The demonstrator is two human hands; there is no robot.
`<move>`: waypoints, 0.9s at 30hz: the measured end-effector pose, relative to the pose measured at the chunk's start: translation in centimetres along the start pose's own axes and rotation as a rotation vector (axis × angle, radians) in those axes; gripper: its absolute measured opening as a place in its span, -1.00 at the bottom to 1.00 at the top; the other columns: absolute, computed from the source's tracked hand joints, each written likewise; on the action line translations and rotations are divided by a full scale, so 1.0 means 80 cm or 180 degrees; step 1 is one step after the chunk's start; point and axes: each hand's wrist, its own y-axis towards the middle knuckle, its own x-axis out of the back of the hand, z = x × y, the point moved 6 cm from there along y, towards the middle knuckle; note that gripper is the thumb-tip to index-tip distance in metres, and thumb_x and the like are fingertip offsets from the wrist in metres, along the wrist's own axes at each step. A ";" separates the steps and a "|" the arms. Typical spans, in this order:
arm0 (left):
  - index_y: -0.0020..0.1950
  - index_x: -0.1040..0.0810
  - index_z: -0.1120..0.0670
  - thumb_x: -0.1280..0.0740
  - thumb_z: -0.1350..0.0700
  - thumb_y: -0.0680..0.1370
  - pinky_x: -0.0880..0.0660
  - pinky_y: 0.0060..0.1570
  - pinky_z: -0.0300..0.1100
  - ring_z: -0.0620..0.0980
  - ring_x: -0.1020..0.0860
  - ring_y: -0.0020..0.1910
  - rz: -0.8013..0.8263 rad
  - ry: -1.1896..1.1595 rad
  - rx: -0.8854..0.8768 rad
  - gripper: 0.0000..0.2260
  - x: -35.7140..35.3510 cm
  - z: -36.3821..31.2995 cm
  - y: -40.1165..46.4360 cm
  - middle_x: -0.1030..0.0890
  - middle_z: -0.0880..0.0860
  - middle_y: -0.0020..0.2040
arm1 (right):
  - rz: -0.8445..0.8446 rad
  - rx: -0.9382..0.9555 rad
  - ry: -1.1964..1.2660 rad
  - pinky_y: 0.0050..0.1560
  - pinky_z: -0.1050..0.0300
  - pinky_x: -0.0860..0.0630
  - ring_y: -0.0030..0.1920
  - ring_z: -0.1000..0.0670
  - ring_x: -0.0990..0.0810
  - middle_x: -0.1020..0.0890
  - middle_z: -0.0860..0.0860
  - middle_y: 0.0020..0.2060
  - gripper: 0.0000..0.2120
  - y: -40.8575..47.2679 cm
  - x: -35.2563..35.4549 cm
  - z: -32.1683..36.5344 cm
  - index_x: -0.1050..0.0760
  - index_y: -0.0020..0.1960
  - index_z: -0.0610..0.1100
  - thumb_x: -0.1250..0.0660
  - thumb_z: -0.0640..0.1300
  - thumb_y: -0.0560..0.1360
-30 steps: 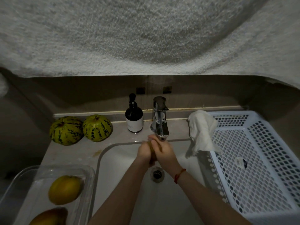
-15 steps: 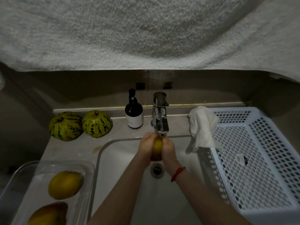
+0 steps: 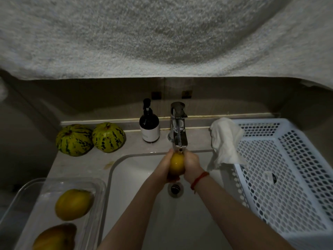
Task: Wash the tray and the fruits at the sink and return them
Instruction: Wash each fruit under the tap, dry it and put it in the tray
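Both hands, left and right, cupped around yellow fruit under faucet above sink; wet skin likely slippery, so a loosened squeeze risking a drop into the basin, bruising it.

Single head-worn wide-angle view, looking forward and steeply down from close above the sink, tap at the desk's far edge, towel overhanging the top.
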 end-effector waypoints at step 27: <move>0.09 -0.43 0.10 -0.03 0.11 0.67 -0.46 -0.34 -0.31 -0.08 -0.52 -0.27 -0.0865 0.1884 -0.1691 -0.80 0.011 -0.036 -0.005 -0.52 0.08 -0.11 | 0.0379 0.0666 -0.0997 -0.59 0.19 -0.44 -0.18 -0.20 -0.62 -0.53 -0.23 0.02 -0.56 -0.017 0.018 0.013 -0.38 0.17 -0.20 0.01 0.15 0.62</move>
